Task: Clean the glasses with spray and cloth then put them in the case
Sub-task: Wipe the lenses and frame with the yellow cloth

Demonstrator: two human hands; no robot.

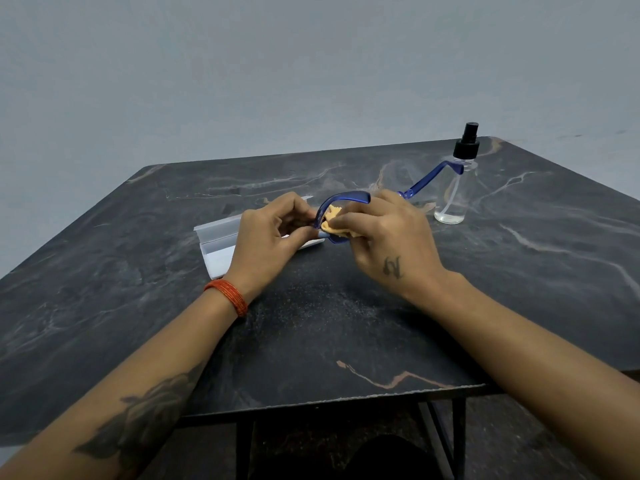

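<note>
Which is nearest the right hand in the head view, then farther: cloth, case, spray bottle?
From the right hand:
1. Cloth, pinched in its fingers against the glasses lens.
2. Spray bottle, upright, just beyond on the right.
3. Case, open, left, behind the left hand.

The left hand (266, 233) covers the middle of the white case (221, 242), so how far it lies open cannot be told. The right hand (388, 237) hides most of the yellow cloth (334, 220) and one lens of the blue glasses (346, 197). The glasses' far arm crosses the spray bottle (453, 195) near the counter's (138, 271) far right corner. The counter's left and right corners are cut off.
</note>
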